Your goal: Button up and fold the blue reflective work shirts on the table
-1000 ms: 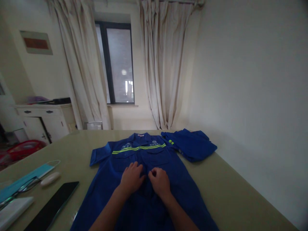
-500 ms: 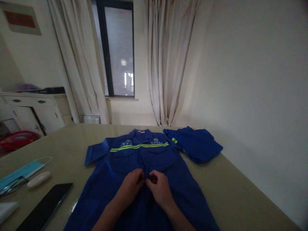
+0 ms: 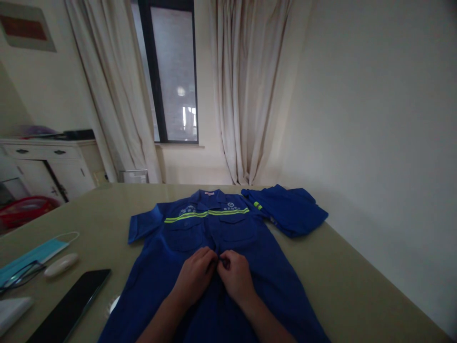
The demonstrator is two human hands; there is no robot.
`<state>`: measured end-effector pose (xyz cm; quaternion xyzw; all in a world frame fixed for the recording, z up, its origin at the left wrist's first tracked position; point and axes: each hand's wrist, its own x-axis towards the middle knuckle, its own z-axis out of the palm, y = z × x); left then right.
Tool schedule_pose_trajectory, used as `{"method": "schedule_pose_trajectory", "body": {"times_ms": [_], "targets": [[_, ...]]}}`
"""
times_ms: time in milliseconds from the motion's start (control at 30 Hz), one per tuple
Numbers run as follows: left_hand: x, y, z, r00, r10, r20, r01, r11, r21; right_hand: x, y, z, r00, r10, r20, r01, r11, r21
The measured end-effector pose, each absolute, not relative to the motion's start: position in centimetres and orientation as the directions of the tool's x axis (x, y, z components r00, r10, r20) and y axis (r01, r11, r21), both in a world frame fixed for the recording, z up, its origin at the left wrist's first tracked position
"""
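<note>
A blue short-sleeved work shirt with a yellow-green reflective stripe across the chest lies spread on the table, its collar at the far end. Over the middle of its front placket, both hands are close together. My left hand is closed, fingertips pinching the placket cloth. Beside it, my right hand also pinches the cloth between thumb and curled forefinger. Any button between the fingertips is too small and hidden to make out. Folded blue clothing with a yellow-green stripe lies by the shirt's right sleeve.
On the left of the table lie a black phone, a white oval case, glasses, a light-blue face mask and a white object. A wall rises along the right edge. Curtains and a window stand behind.
My two hands have drawn closer together at the placket, the fingertips now nearly meeting. The camera view has shifted slightly. The shirt and the other things lie as before.
</note>
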<state>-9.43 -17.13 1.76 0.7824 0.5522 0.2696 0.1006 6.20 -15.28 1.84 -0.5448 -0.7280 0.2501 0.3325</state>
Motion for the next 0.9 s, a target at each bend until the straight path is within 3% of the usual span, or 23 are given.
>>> {"method": "schedule_pose_trajectory", "body": {"times_ms": [267, 433, 667, 800, 900], "targets": [[-9.3, -17.3, 1.2, 0.188, 0.911, 0.366, 0.813, -0.354, 0.463, 6.3, -16.1, 2.4, -0.264, 0.942, 0.207, 0.807, 0.333, -0.488], [-9.2, -17.4, 1.2, 0.165, 0.91, 0.38, 0.803, -0.347, 0.484, 6.3, -16.4, 3.1, -0.29, 0.941, 0.173, 0.826, 0.337, -0.452], [-8.9, -17.6, 1.8, 0.237, 0.906, 0.35, 0.847, -0.369, 0.382, 5.6, -16.9, 3.3, -0.283, 0.958, 0.05, 0.914, 0.285, -0.289], [-8.8, -17.7, 2.0, 0.218, 0.91, 0.352, 0.846, -0.356, 0.396, 5.7, -17.2, 3.3, -0.26, 0.963, 0.073, 0.891, 0.268, -0.366], [-8.9, -17.7, 1.9, 0.187, 0.917, 0.351, 0.83, -0.339, 0.444, 6.1, -17.2, 3.3, -0.27, 0.953, 0.137, 0.748, 0.297, -0.594]]}}
